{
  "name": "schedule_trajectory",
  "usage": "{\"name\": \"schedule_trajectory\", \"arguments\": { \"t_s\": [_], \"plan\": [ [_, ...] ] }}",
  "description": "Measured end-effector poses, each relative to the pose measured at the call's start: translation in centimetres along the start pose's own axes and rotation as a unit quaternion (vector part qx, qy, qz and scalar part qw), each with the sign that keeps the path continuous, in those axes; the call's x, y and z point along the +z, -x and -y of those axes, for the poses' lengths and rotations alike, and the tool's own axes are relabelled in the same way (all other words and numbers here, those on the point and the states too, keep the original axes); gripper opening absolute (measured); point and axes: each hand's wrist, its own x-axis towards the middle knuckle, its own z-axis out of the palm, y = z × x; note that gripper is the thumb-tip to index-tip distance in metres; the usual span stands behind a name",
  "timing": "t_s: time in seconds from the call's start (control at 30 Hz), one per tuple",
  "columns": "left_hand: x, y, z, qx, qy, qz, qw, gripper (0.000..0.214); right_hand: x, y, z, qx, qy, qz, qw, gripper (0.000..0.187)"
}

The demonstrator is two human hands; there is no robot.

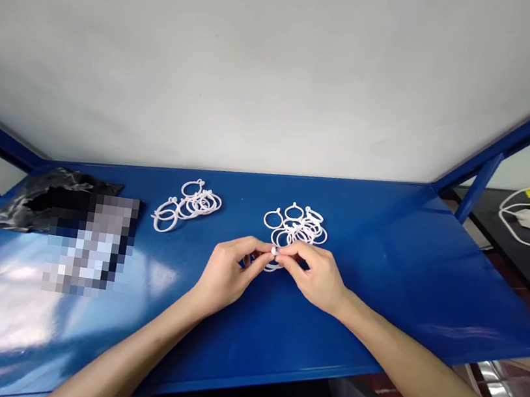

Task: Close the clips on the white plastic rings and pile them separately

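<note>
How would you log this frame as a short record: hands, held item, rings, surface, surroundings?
Left hand: left hand pinching a small white piece
Right hand: right hand pinching the same piece, fingertips close to the left's
Ring groups: left pile, apart from the hands; right pile, just beyond them
Ring colour: white
Surface: blue table
Left side: black bag, beside a pixelated patch
Held piece's full shape: hidden by fingers

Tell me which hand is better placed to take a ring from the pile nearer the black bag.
Probably the left hand: it lies nearer that pile, while the right hand is farther across. Both pinch one white piece, so it must release first.
</note>
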Motion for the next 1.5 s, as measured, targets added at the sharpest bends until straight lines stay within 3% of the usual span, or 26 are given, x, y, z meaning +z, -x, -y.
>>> {"name": "schedule_trajectory", "arguments": {
  "t_s": [0.13, 0.27, 0.5, 0.63, 0.73, 0.9, 1.0, 1.1, 1.3, 1.5],
  "plan": [
    [-0.1, -0.2, 0.5, 0.015, -0.127, -0.003, 0.992, 0.019, -0.5, -0.9, -0.6, -0.049, 0.064, -0.068, 0.994, 0.011],
    [0.1, -0.1, 1.6, 0.018, -0.292, 0.004, 0.956, 0.018, -1.9, -1.8, -2.4, -0.026, 0.150, -0.133, 0.979, 0.011],
    [-0.5, -0.3, 2.0, -0.019, -0.325, 0.050, 0.944, 0.012, -2.2, -1.9, -4.1, 0.024, 0.204, -0.127, 0.971, 0.019],
    [-0.8, -0.5, 1.3, -0.071, -0.272, 0.036, 0.959, 0.010, -2.1, -1.8, -3.2, -0.008, 0.206, -0.151, 0.967, 0.017],
    [-0.9, -0.4, 0.9, -0.068, -0.183, 0.014, 0.981, 0.007, -2.0, -1.7, -2.2, -0.043, 0.201, -0.158, 0.966, 0.016],
    [-0.9, -0.4, 0.5, -0.053, 0.000, -0.004, 0.999, 0.008, -1.5, -1.2, -0.6, -0.115, 0.137, -0.091, 0.980, 0.016],
    [-0.9, -0.4, 0.6, -0.082, 0.093, 0.004, 0.992, 0.015, -0.9, -0.7, 0.0, -0.128, 0.082, -0.020, 0.988, 0.019],
    [-0.7, -0.3, 0.9, -0.109, 0.157, -0.007, 0.982, 0.023, -0.3, -0.4, 0.2, -0.099, 0.045, 0.010, 0.994, 0.013],
    [-0.5, -0.4, 1.0, -0.142, 0.228, -0.017, 0.963, 0.028, 0.2, -0.1, 0.3, -0.029, -0.046, 0.015, 0.998, 0.012],
    [-0.2, -0.4, 0.5, -0.158, 0.276, 0.016, 0.948, 0.030, 0.7, -0.1, 0.2, -0.038, -0.047, -0.010, 0.998, 0.011]
  ]
}}
